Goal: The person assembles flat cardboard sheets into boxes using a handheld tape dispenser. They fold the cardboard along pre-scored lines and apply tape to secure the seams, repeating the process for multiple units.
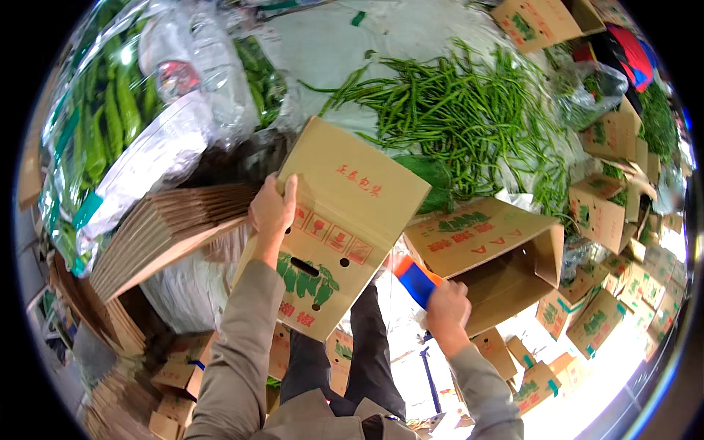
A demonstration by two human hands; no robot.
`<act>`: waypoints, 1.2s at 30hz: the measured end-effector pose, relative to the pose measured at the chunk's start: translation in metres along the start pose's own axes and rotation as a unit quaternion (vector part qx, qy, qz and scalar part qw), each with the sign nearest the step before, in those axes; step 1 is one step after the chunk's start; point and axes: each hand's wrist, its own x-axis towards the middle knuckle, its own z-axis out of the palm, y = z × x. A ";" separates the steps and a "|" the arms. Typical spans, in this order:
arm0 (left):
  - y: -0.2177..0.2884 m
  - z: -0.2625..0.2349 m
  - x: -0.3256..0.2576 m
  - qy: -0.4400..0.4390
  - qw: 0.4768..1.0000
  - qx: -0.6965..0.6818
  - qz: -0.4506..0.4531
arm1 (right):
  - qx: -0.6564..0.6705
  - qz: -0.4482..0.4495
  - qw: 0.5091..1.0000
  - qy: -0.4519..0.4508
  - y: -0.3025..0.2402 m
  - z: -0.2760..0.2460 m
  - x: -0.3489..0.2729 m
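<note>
Fingers (290,192) of the left hand (271,213) curl over the upper edge of a tilted cardboard box (334,227) held above the person's legs, while the right hand (447,308) pinches an orange-and-blue tape dispenser (416,281) beside an open carton (499,257).

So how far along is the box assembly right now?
Done: many made-up boxes lie piled at the right, one open box just beside the hands. In hand: the left hand grips a folded carton; the right hand holds an orange-and-blue tape dispenser. Left: a thick stack of flat cartons waits, and the green peppers lie loose, unpacked.
</note>
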 end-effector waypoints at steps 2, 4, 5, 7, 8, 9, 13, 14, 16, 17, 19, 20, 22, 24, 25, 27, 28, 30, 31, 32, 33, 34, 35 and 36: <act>0.008 0.001 -0.003 -0.026 0.999 0.035 -0.014 | 0.005 0.014 0.999 -0.051 -0.047 -0.009 0.046; 0.023 -0.004 -0.005 -0.036 0.999 0.007 -0.034 | 0.014 0.115 0.989 -0.093 -0.067 -0.010 0.089; 0.025 -0.005 -0.005 -0.063 0.997 -0.019 -0.037 | 0.041 0.171 0.982 -0.069 -0.066 0.007 0.104; -0.002 -0.004 0.013 -0.104 0.992 -0.071 -0.024 | 0.227 0.273 0.925 -0.138 -0.078 0.028 0.120; -0.024 -0.002 0.025 -0.182 0.957 -0.192 -0.120 | 0.359 0.308 0.864 -0.172 -0.088 0.037 0.123; -0.047 -0.007 0.039 -0.240 0.894 -0.315 -0.211 | 0.592 0.308 0.743 -0.058 -0.110 0.045 0.120; 0.025 -0.038 -0.009 -0.368 0.836 -0.393 -0.104 | 0.806 0.307 0.452 0.229 -0.117 0.090 0.107; 0.001 -0.046 -0.013 -0.394 0.808 -0.426 -0.103 | 0.806 0.326 0.454 0.195 -0.126 0.063 0.104; 0.001 -0.080 -0.032 -0.353 0.826 -0.434 -0.063 | 0.789 0.381 0.463 0.132 -0.121 0.018 0.078; 0.003 -0.093 -0.033 -0.360 0.808 -0.465 -0.036 | 0.778 0.412 0.463 0.105 -0.111 0.002 0.067; 0.033 -0.132 -0.046 -0.343 0.778 -0.524 0.041 | 0.821 0.337 0.413 0.205 -0.092 -0.020 0.061; 0.047 -0.156 -0.052 -0.323 0.771 -0.542 0.086 | 0.840 0.290 0.383 0.253 -0.085 -0.033 0.061; 0.064 -0.187 -0.061 -0.285 0.749 -0.574 0.169 | 0.873 0.204 0.325 0.301 -0.067 -0.049 0.057; -0.007 -0.159 -0.064 -0.271 0.654 -0.680 0.192 | 0.894 0.134 0.301 0.303 -0.062 -0.038 0.048; -0.060 -0.134 -0.064 -0.234 0.637 -0.730 0.087 | 0.909 0.125 0.287 0.277 -0.066 -0.025 0.039; -0.085 -0.137 -0.091 -0.270 0.629 -0.729 -0.023 | 0.930 0.138 0.264 0.215 -0.068 0.024 0.019; -0.097 -0.143 -0.107 -0.283 0.629 -0.721 -0.063 | 0.941 0.150 0.250 0.171 -0.077 0.048 0.009; -0.115 -0.147 -0.124 -0.307 0.624 -0.709 -0.116 | 0.953 0.186 0.221 0.092 -0.092 0.095 -0.011; -0.118 -0.151 -0.129 -0.315 0.627 -0.700 -0.131 | 0.955 0.206 0.207 0.051 -0.099 0.115 -0.019; -0.118 -0.154 -0.129 -0.324 0.631 -0.692 -0.137 | 0.955 0.225 0.191 0.012 -0.105 0.133 -0.024; -0.122 -0.155 -0.131 -0.325 0.636 -0.683 -0.150 | 0.953 0.243 0.176 -0.031 -0.115 0.152 -0.028; -0.117 -0.155 -0.130 -0.334 0.639 -0.675 -0.156 | 0.949 0.262 0.161 -0.061 -0.119 0.162 -0.034; -0.109 -0.153 -0.121 -0.342 0.648 -0.664 -0.149 | 0.945 0.279 0.148 -0.088 -0.122 0.172 -0.035; -0.105 -0.144 -0.114 -0.351 0.655 -0.653 -0.144 | 0.940 0.295 0.138 -0.105 -0.122 0.178 -0.034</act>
